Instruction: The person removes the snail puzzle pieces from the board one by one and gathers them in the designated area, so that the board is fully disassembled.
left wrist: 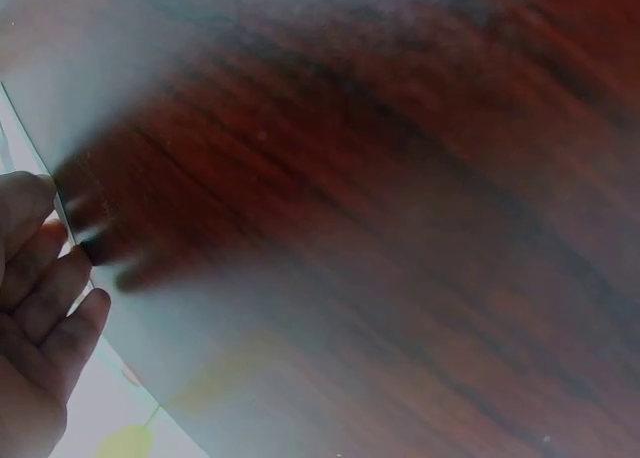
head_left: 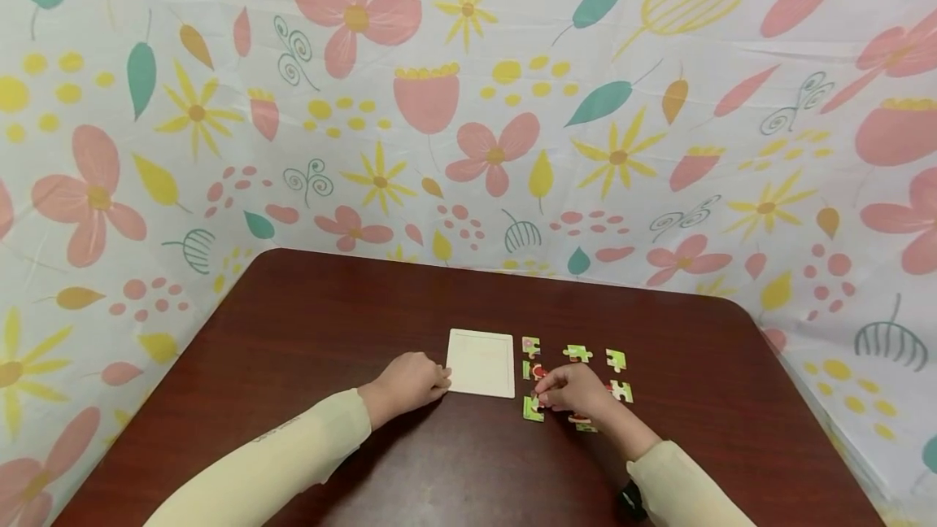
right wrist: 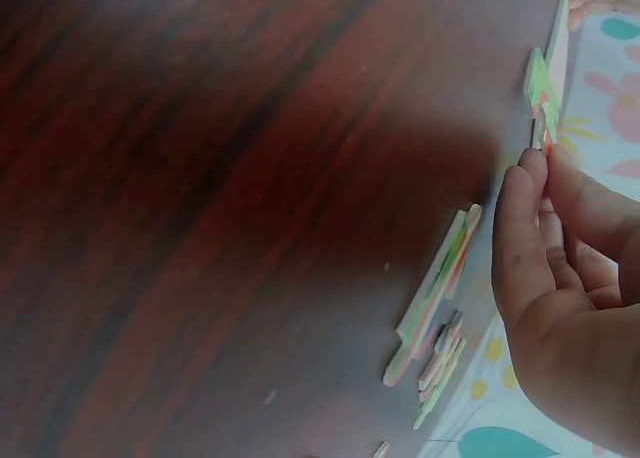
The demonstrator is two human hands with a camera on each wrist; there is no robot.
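Note:
A square cream puzzle tray point(head_left: 481, 363) lies on the table with a raised rim. My left hand point(head_left: 411, 383) rests at its left edge, fingertips right at the rim; in the left wrist view its fingers point(left wrist: 62, 288) are relaxed and slightly bent. My right hand point(head_left: 574, 390) pinches a jigsaw piece point(right wrist: 542, 128) between thumb and forefinger, low over the table. Beside those fingertips lies a green corner piece point(head_left: 533, 410). Behind them sits a piece with red on it point(head_left: 538, 371). The right hand partly hides pieces beneath and beyond it.
More jigsaw pieces lie to the tray's right: a pink and green one point(head_left: 530, 346), a green one point(head_left: 577, 353), and another point(head_left: 616, 359) at the far right. A green piece point(head_left: 621, 391) is right of my hand. A flowered cloth point(head_left: 498, 104) hangs behind the dark table point(head_left: 344, 307).

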